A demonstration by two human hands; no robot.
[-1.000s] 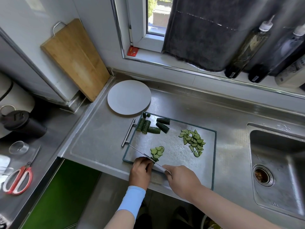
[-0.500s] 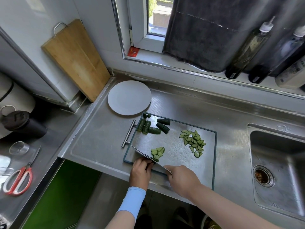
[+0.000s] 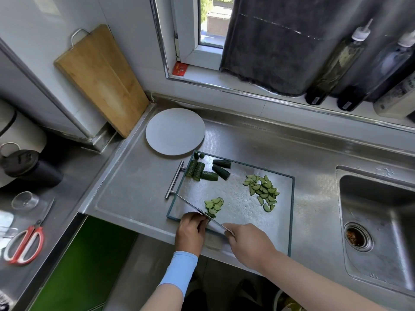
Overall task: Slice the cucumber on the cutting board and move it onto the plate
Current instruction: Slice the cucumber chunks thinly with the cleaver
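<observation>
Clasping a thin steel knife (image 3: pixel 195 208), right grip (image 3: pixel 249 243); left grip (image 3: pixel 190 232) curled round dark-skinned cucumber stub (image 3: pixel 210 214).

At the near left corner of the cutting board (image 3: pixel 238 218), the left hand (image 3: pixel 190 231) curls over a cucumber stub (image 3: pixel 210 215). The right hand (image 3: pixel 249 245) grips the knife (image 3: pixel 195 208), blade against the stub. Thin slices (image 3: pixel 214 204) lie just beyond it, a bigger pile (image 3: pixel 262 190) to the right, and uncut chunks (image 3: pixel 206 171) at the far left near the white plate (image 3: pixel 175 131).

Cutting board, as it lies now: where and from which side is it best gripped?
Probably by the bar handle on the left edge of the cutting board, coming from the left: the bar stands off the edge on two posts, leaving a gap for fingers.
</observation>
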